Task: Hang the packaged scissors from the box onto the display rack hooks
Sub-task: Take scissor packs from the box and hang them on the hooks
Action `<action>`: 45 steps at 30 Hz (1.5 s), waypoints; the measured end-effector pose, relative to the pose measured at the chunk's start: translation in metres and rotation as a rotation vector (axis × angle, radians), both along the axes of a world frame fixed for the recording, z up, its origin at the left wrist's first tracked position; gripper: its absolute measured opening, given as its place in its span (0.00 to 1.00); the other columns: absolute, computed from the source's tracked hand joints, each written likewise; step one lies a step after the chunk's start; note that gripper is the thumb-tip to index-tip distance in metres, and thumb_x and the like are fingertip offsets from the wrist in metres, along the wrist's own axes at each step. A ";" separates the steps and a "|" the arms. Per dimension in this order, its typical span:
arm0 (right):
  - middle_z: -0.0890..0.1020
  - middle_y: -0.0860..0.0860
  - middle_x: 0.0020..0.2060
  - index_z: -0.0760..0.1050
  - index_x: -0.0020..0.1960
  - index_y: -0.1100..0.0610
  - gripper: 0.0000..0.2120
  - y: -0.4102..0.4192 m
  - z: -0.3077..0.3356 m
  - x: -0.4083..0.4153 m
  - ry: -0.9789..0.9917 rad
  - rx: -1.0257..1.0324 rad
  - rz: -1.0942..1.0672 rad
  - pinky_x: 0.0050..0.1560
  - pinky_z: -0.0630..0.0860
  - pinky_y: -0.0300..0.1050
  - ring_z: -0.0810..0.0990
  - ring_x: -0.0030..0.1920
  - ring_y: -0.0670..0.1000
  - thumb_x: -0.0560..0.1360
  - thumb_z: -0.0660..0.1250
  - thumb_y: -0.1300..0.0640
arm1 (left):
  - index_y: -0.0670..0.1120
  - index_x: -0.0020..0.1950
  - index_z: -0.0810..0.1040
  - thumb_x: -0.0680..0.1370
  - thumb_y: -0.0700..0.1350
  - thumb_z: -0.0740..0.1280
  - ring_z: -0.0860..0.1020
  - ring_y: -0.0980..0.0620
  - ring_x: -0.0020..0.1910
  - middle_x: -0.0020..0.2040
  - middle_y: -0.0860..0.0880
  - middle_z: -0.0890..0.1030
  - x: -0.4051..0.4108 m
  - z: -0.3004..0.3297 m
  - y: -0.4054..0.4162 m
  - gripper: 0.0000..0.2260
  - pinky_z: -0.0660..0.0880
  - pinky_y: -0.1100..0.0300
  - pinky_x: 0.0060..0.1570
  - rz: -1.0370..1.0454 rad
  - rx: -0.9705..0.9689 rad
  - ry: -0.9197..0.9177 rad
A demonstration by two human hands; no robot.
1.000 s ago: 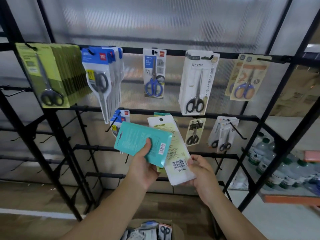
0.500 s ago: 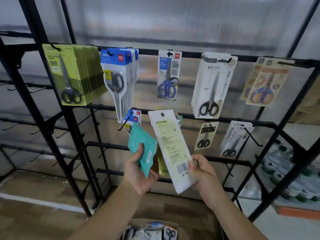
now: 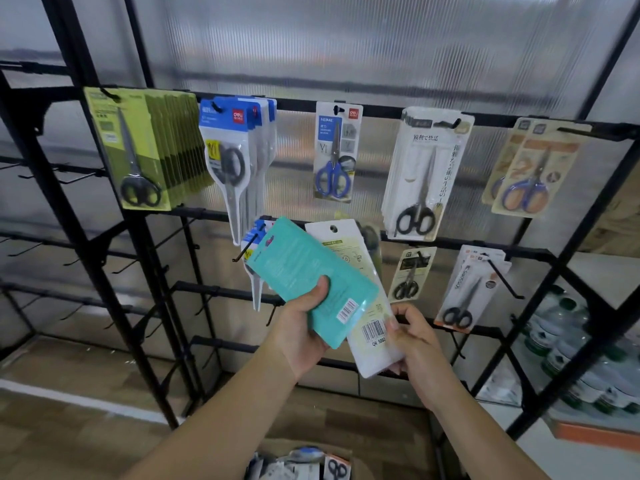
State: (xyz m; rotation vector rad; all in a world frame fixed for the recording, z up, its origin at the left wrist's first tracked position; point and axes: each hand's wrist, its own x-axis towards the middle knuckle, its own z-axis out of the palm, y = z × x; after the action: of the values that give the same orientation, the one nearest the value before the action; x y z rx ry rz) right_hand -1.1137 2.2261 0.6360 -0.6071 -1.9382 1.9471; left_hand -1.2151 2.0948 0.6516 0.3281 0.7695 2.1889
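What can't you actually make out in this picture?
- Head view: both held packs, teal pack and pale pack, show only their backs, hiding the contents.
- The teal pack covers part of the pale pack.
- Box: cut off by the bottom edge.
- Bottles: labels blurred, behind the rack.

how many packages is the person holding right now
2: a teal package in the left hand, and a white package behind it, pinched by the right hand.

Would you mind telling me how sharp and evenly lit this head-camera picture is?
Head view: wide-angle bending bows the rack bars near the edges; soft backlight comes through the ribbed panel; the orange scissors pack at right is smeared, while the teal pack reads fairly sharp.
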 end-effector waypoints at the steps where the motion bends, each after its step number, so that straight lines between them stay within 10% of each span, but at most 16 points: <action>1: 0.82 0.56 0.42 0.69 0.54 0.59 0.05 0.001 0.000 0.001 0.008 0.009 -0.012 0.24 0.69 0.38 0.77 0.35 0.52 0.80 0.59 0.59 | 0.48 0.57 0.77 0.71 0.41 0.68 0.83 0.46 0.48 0.53 0.46 0.83 0.001 -0.001 0.002 0.16 0.81 0.50 0.43 0.032 -0.024 0.013; 10: 0.81 0.50 0.41 0.70 0.45 0.56 0.07 0.009 -0.005 -0.003 0.115 0.088 -0.160 0.29 0.72 0.29 0.80 0.34 0.38 0.80 0.58 0.63 | 0.50 0.55 0.77 0.66 0.44 0.72 0.84 0.51 0.43 0.45 0.50 0.85 -0.003 -0.012 0.010 0.18 0.80 0.55 0.33 0.224 -0.253 0.020; 18: 0.80 0.36 0.48 0.73 0.43 0.42 0.15 0.014 -0.004 0.000 0.350 0.474 -0.228 0.42 0.74 0.28 0.79 0.52 0.39 0.75 0.65 0.64 | 0.50 0.55 0.77 0.67 0.42 0.72 0.84 0.54 0.41 0.42 0.54 0.85 -0.013 -0.016 0.008 0.17 0.79 0.59 0.31 0.323 -0.281 0.050; 22: 0.77 0.45 0.57 0.79 0.46 0.57 0.08 -0.004 -0.012 -0.015 0.397 0.921 -0.017 0.63 0.67 0.49 0.72 0.64 0.52 0.67 0.73 0.63 | 0.45 0.52 0.78 0.73 0.35 0.67 0.83 0.51 0.37 0.40 0.49 0.85 -0.008 -0.020 0.012 0.10 0.79 0.59 0.31 0.282 -0.249 -0.026; 28: 0.70 0.53 0.66 0.75 0.61 0.61 0.20 -0.025 -0.003 -0.040 0.371 0.886 0.099 0.66 0.68 0.58 0.69 0.67 0.57 0.71 0.67 0.59 | 0.44 0.54 0.79 0.71 0.38 0.67 0.82 0.47 0.41 0.44 0.45 0.84 -0.023 -0.023 -0.020 0.13 0.78 0.54 0.37 0.258 -0.207 -0.016; 35: 0.55 0.47 0.74 0.58 0.66 0.36 0.37 -0.069 0.016 -0.099 0.266 0.777 0.116 0.72 0.56 0.45 0.53 0.73 0.43 0.64 0.74 0.42 | 0.47 0.51 0.81 0.66 0.39 0.69 0.84 0.50 0.40 0.42 0.49 0.84 -0.074 -0.008 -0.081 0.14 0.80 0.55 0.34 0.231 -0.118 0.067; 45: 0.56 0.44 0.63 0.41 0.71 0.39 0.53 -0.190 0.055 -0.239 0.306 0.950 0.105 0.59 0.56 0.22 0.57 0.64 0.39 0.62 0.78 0.46 | 0.45 0.51 0.80 0.66 0.40 0.69 0.83 0.50 0.38 0.40 0.48 0.84 -0.187 0.030 -0.214 0.13 0.80 0.56 0.34 0.376 -0.133 0.147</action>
State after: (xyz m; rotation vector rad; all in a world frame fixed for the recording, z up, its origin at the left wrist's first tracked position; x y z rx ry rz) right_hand -1.3526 2.0363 0.6906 0.0580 -2.3651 0.8701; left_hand -1.4023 1.8804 0.6814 0.2977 1.1283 2.4652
